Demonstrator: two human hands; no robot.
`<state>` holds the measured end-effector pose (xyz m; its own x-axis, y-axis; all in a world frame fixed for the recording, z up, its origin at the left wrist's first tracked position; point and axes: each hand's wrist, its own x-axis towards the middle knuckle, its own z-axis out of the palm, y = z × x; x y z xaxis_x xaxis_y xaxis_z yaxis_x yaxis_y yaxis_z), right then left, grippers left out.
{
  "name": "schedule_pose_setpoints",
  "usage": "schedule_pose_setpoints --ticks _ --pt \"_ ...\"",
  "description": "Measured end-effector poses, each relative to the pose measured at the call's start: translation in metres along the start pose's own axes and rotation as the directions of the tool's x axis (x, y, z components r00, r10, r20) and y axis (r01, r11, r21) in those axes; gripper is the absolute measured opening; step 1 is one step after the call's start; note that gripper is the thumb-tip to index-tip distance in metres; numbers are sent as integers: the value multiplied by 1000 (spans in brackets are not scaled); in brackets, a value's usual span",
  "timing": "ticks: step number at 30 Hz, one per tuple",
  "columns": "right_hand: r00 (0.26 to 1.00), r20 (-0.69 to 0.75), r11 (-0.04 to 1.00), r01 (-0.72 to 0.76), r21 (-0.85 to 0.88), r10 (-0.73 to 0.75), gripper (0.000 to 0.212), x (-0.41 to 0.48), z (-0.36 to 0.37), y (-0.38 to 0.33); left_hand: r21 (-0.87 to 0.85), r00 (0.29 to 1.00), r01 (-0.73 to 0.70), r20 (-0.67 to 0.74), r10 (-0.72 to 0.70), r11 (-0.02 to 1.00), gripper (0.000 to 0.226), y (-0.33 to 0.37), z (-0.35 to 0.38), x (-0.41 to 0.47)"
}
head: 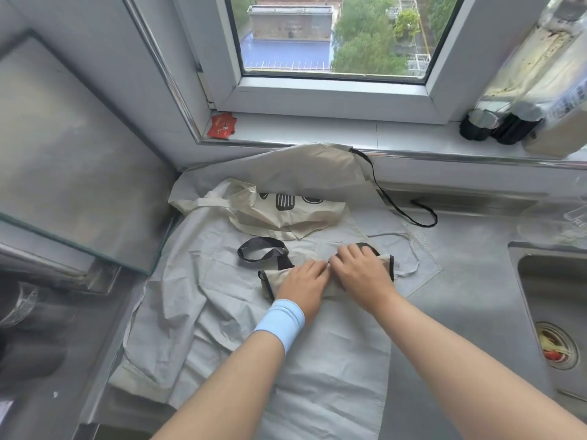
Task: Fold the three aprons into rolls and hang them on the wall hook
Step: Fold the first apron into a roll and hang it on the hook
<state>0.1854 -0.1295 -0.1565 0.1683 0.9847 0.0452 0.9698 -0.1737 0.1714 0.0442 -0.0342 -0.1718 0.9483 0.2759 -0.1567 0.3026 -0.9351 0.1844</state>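
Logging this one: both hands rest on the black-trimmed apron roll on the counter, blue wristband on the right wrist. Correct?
Not quite. The head view shows the blue wristband on the left wrist. The rest holds: the left hand and right hand both rest on the black-trimmed apron roll on the counter.
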Motion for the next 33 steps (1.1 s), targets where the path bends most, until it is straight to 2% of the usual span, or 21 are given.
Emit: schedule_pose_setpoints --ticks 2,5,8,11,13,14,16,18,20,21,24,25,27,29,33 --pt "998 29 988 -51 144 47 25 -9 12 -1 -1 1000 -5 26 5 1000 49 -6 9 -4" --pt "973 210 919 -165 358 93 47 -23 23 11 7 1000 -19 26 18 1000 51 -19 12 -17" --pt "938 344 914 -173 366 40 66 -28 23 25 14 997 -26 74 25 1000 55 -33 11 -28" --pt "925 381 900 -171 401 6 67 -30 27 32 -71 991 -15 131 25 997 66 -46 9 -37" --pt "934 356 890 -178 420 19 65 -29 29 31 -76 992 -15 120 25 997 74 -55 5 -37" --pt "940 339 887 -181 426 29 61 -29 31 30 -55 996 -11 91 16 998 66 -56 3 -35" --pt "957 289 889 -162 428 36 53 -27 28 32 -18 1000 -2 -2 2 1000 31 -54 -1 -28" --pt "986 168 917 -86 390 21 52 -24 22 33 43 996 36 -88 -32 998 15 -47 -11 -17" --pt "998 55 947 -31 320 14 39 -24 11 33 66 990 60 -128 -51 996 27 -34 -23 -11" --pt "999 26 955 10 297 -18 31 -25 6 31 50 994 48 -98 -43 998 33 -28 -27 -9" --pt "992 72 936 74 344 -105 9 -30 3 25 54 990 89 103 -94 995 28 -16 -28 -10" --pt "989 105 938 63 341 -105 15 -31 1 24 60 984 128 116 -135 990 25 -15 -24 -12" --pt "981 165 958 54 280 -103 29 -33 2 24 52 974 187 124 -192 981 39 -12 -20 -15" --pt "985 149 973 48 227 -83 29 -32 0 22 70 978 168 112 -175 983 47 -13 -18 -17" --pt "999 48 984 -23 174 15 28 -22 4 18 20 975 209 70 -210 978 35 -24 -16 -18"
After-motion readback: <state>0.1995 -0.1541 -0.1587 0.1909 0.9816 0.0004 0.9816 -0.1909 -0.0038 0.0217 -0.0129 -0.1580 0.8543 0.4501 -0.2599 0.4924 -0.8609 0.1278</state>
